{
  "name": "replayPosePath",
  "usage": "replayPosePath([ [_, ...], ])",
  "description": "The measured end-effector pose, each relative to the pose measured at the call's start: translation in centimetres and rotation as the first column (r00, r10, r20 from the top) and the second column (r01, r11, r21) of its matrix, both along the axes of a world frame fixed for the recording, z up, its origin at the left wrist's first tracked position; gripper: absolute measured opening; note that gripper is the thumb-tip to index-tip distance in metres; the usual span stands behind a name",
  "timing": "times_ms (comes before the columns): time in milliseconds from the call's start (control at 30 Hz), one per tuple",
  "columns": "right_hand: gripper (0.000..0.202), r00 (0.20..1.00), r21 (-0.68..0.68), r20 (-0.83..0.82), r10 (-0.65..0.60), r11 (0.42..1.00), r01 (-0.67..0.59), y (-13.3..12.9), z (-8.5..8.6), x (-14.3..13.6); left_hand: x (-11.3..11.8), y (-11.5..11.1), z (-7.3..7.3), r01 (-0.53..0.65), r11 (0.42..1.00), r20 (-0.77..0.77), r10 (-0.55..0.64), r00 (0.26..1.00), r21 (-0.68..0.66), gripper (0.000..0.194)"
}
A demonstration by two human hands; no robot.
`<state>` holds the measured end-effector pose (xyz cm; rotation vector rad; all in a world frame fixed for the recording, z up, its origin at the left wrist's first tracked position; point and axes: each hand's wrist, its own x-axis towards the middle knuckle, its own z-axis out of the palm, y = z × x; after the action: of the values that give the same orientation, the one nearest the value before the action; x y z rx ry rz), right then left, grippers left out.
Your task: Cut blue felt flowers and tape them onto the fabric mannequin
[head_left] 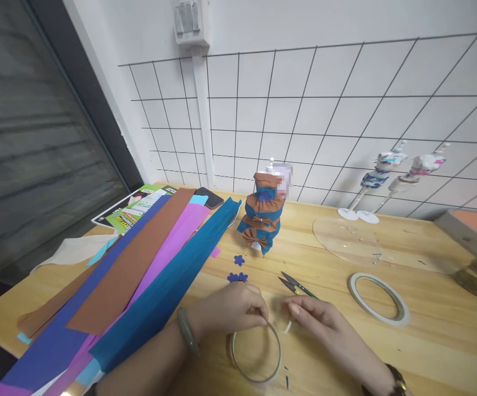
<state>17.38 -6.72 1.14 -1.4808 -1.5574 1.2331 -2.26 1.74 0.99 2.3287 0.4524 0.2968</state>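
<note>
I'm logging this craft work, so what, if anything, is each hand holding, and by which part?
The left grip pinches the tape roll by its upper edge. The right grip is at a small white strip; I can't tell whether it's held.

The table point(448, 352) is smooth, softly glossy wood. Paper strips point(135, 264) look matt and finely creased; the tape roll point(232, 352), smooth; the snips point(298, 284), metal; the disc point(337, 236), clear, shiny plastic.

The wall point(304, 71) is bright, but the far left is dark. Soft shadows lie on the table point(440, 352). The right hand point(320, 317) looks smeary at the tips. One far patch point(284, 179) is blocky.
</note>
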Motion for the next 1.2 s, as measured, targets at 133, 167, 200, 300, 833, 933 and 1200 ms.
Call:
replayPosePath([
  [133, 0.036, 0.992, -0.063, -0.128, 0.009, 0.998, -0.017, -0.1, -0.3, 0.4, -0.2, 0.2, 0.8, -0.114, 0.987, 0.05, 0.121, 0.991, -0.114, 0.011],
  [167, 0.035, 0.988, -0.07, -0.154, -0.002, 0.998, -0.009, -0.1, -0.5, 0.4, -0.2, 0.2, 0.9, -0.13, 0.983, 0.054, 0.138, 0.989, -0.132, 0.011],
  [200, 0.033, 0.985, -0.07, -0.175, -0.016, 0.998, 0.004, 0.0, -0.6, 0.4, -0.1, 0.2, 1.0, -0.138, 0.979, 0.057, 0.148, 0.987, -0.149, 0.012],
  [300, 0.03, 0.975, -0.057, -0.215, -0.054, 0.997, 0.043, -0.1, -0.8, 0.1, 0.1, 0.0, 1.0, -0.135, 0.973, 0.054, 0.148, 0.988, -0.187, 0.01],
  [833, 0.03, 0.916, -0.096, -0.357, -0.181, 0.983, 0.157, -0.2, -0.5, -0.9, 1.3, -2.0, 0.7, -0.062, 0.671, 0.175, 0.281, 0.944, -0.739, 0.018],
  [933, 0.031, 0.91, -0.116, -0.37, -0.189, 0.981, 0.157, -0.3, -0.4, -1.1, 1.2, -2.0, 1.2, -0.109, 0.727, 0.13, 0.265, 0.956, -0.678, 0.02],
  [1200, 0.033, 0.893, -0.112, -0.4, -0.207, 0.978, 0.177, -0.7, 0.0, -1.8, 1.1, -2.2, 1.7, -0.09, 0.936, 0.306, 0.201, 0.931, -0.341, 0.022],
])
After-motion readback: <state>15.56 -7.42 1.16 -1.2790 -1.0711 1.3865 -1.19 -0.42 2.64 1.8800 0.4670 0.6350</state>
